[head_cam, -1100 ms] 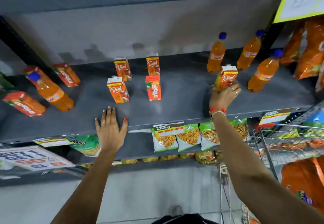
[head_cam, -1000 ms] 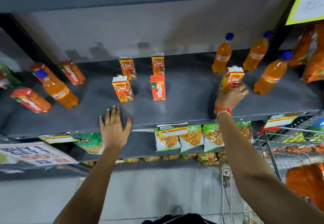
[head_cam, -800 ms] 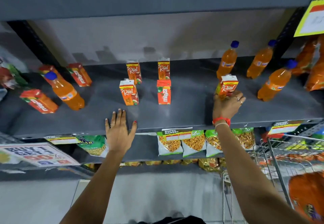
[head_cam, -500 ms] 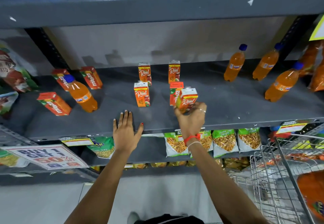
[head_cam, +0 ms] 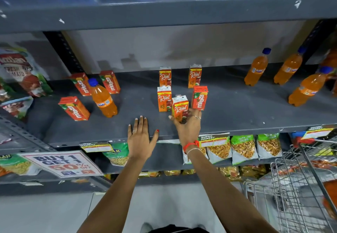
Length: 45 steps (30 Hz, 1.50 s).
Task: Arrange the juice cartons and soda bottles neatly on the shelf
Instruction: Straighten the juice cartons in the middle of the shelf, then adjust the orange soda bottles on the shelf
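Observation:
My right hand [head_cam: 188,126] grips an orange Real juice carton [head_cam: 179,108] standing on the grey shelf [head_cam: 237,109], in front of three more Real cartons [head_cam: 164,98] and a red Maaza carton [head_cam: 199,97]. My left hand [head_cam: 140,138] rests flat and open on the shelf's front edge. At the left stand three red Maaza cartons [head_cam: 75,108] and one orange soda bottle [head_cam: 102,98]. Three more orange soda bottles [head_cam: 256,68] with blue caps stand at the right.
A wire shopping cart [head_cam: 299,187] stands at the lower right. Snack packets [head_cam: 243,149] hang on the shelf below. A "Buy 1 Get 1" sign [head_cam: 62,163] sits at the lower left. Blue packs lie on the top shelf [head_cam: 164,5].
My right hand carried the Real carton from the right side of the shelf leftward and set it down among the middle cartons. My left hand stayed on the shelf edge.

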{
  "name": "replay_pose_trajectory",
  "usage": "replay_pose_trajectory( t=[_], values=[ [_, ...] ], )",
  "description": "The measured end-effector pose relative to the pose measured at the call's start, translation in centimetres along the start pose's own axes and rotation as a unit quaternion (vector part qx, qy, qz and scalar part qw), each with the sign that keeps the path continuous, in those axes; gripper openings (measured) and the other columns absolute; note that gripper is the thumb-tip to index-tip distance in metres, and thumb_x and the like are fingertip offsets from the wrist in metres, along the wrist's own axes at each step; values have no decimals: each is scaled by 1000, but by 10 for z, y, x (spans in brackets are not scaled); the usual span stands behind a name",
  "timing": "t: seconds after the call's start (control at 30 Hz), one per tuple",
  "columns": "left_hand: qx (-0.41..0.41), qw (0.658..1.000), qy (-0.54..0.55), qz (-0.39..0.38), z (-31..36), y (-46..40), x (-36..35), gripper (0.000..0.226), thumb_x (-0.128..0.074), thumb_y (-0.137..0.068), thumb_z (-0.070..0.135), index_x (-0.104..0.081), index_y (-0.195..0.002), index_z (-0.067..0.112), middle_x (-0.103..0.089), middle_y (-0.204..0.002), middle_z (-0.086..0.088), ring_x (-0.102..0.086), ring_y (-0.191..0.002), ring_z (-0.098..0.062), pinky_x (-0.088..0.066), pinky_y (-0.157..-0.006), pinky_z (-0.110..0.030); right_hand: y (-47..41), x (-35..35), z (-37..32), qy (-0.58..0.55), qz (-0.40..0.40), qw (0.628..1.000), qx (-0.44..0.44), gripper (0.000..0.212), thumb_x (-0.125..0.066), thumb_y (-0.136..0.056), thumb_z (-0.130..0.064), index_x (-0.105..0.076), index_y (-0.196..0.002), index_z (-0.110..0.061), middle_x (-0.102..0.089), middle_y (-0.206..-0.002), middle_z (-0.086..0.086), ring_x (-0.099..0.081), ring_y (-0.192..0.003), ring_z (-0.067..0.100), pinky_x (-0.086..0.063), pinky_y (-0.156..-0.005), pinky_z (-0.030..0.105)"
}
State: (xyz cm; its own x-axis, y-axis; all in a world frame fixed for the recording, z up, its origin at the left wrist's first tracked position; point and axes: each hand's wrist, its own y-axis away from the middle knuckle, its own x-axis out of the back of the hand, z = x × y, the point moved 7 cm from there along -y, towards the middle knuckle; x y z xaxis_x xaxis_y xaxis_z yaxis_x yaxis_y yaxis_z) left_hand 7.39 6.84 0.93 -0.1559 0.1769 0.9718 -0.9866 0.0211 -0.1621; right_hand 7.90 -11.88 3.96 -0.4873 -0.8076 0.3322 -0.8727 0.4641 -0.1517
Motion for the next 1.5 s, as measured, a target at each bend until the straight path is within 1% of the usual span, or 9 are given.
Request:
replay_pose_trajectory(
  t=[0.1,0.17,0.3,0.4,0.63,0.73,0.87,1.2,1.5],
  values=[
    [-2,1000,3,4,0,0,0,72,-22,-85,53,-37,-134,3,-43,-142,-15,-36,-133,-31,-24,-111,-49,0,15,11,-154,39,987,-23,40,-74,-75,-35,-48,-103,-22,-59,-107,16,-62,-93,20,-54,-73,25],
    [-2,1000,1,6,0,0,0,73,-21,-85,54,-36,-135,3,-42,-143,-15,-35,-134,-31,-22,-112,-48,-7,28,14,-164,95,981,-30,28,-69,-80,-33,-48,-98,-28,-58,-110,19,-60,-96,23,-53,-74,23],
    [-4,1000,6,6,-1,1,-1,74,-19,-84,55,-35,-136,4,-40,-144,-14,-33,-135,-30,-23,-112,-48,-33,38,14,-67,130,988,-47,56,-76,-72,-22,-46,-117,-9,-50,-120,16,-54,-111,28,-52,-93,43],
    [-4,1000,14,-2,-3,2,-3,76,-16,-83,58,-30,-138,7,-35,-148,-11,-28,-138,-27,-17,-114,-45,-48,34,11,1,103,992,-70,73,-79,-69,-19,-39,-129,-6,-48,-128,16,-50,-120,31,-49,-99,45],
    [10,1000,21,10,-10,5,2,78,-16,-82,59,-32,-138,8,-35,-148,-10,-27,-139,-28,-17,-115,-45,-42,44,25,32,34,991,-121,52,-66,-80,-13,-44,-128,-6,-53,-127,20,-55,-117,34,-47,-100,42],
    [13,1000,6,13,-15,6,4,77,-16,-83,58,-34,-137,7,-37,-147,-11,-30,-137,-29,-18,-114,-47,-29,61,20,31,123,989,-81,58,-75,-65,-24,-51,-117,-14,-61,-114,10,-63,-100,28,-54,-87,41],
    [17,1000,16,20,-31,11,5,73,-15,-85,55,-34,-137,7,-38,-146,-12,-29,-137,-29,-18,-114,-48,3,62,20,47,140,987,-63,54,-75,-57,-37,-49,-101,-18,-66,-98,6,-66,-83,25,-58,-72,44],
    [57,998,13,17,-107,25,19,59,-34,-93,43,-30,-138,6,-33,-148,-14,-25,-139,-30,-13,-115,-49,62,-25,-29,33,46,998,2,50,-79,-58,-32,-52,-98,-17,-69,-91,4,-65,-79,20,-48,-69,26],
    [100,995,29,6,-180,17,33,63,-27,-92,47,-20,-142,8,-23,-153,-11,-13,-143,-25,0,-116,-49,55,-129,-73,4,-44,999,1,47,-78,-64,-23,-53,-101,-11,-67,-101,9,-64,-87,24,-47,-76,25]
  ],
)
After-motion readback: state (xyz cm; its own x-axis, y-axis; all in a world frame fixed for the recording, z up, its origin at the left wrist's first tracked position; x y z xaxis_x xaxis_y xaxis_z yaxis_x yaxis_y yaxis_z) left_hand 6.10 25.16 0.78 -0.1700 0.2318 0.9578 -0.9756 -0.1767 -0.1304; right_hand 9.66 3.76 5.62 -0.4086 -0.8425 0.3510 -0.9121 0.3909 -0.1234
